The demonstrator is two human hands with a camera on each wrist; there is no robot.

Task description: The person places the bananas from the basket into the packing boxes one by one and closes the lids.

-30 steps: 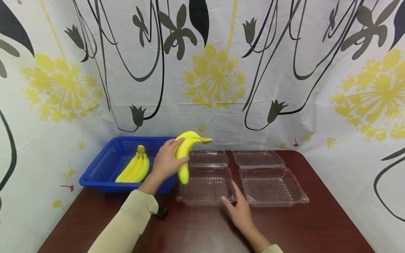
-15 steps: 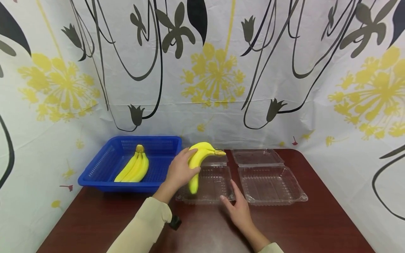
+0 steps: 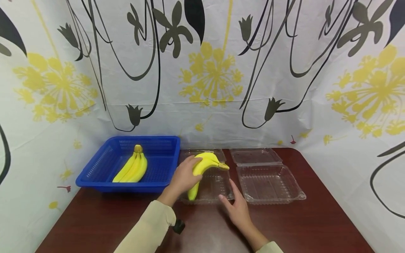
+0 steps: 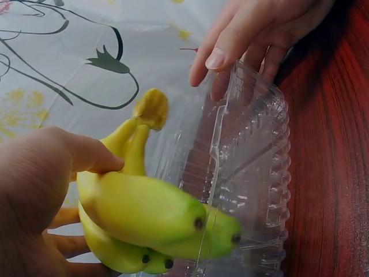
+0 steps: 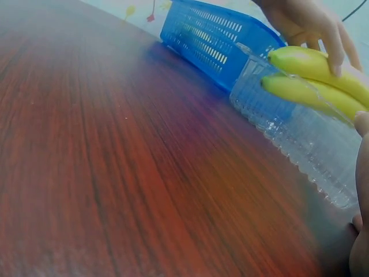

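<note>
The left hand (image 3: 183, 177) grips the bananas (image 3: 205, 164) between thumb and spread fingers, tilted over the left box (image 3: 215, 185); their tips seem to be inside it. At that box's right side, the right hand's (image 3: 240, 211) thumb and forefinger stand apart. Another bunch (image 3: 132, 168) lies in the basket (image 3: 95, 184).

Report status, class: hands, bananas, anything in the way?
Left hand holds bananas at left container. Right hand beside it. Lid folded back; nothing visibly blocking.

Two banana bunches (image 3: 205, 164), two containers (image 3: 272, 184), one basket (image 3: 161, 168)
</note>
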